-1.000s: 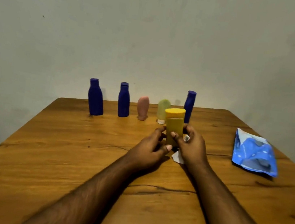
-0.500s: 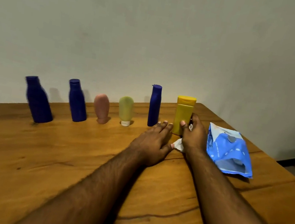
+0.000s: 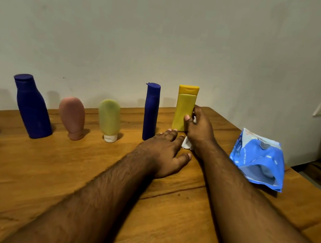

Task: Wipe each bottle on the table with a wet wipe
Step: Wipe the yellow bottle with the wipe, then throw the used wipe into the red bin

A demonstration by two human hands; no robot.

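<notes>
Wooden surface (image 3: 24, 174) against a pale wall carried a row of bottles. At its right end stood the yellow bottle (image 3: 184, 108), upright, the right hand (image 3: 199, 129) grasping its lower body with a wipe (image 3: 187, 144) tucked under the palm. The left hand (image 3: 165, 151) lay released, flat nearby. The bottle looked light, stiff and smooth, best held mid-body. Print on the blue pack (image 3: 259, 160) was unreadable.

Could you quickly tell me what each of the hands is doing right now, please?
Left hand: open, holding nothing.
Right hand: gripping the yellow bottle, white wipe tucked under it.
</notes>
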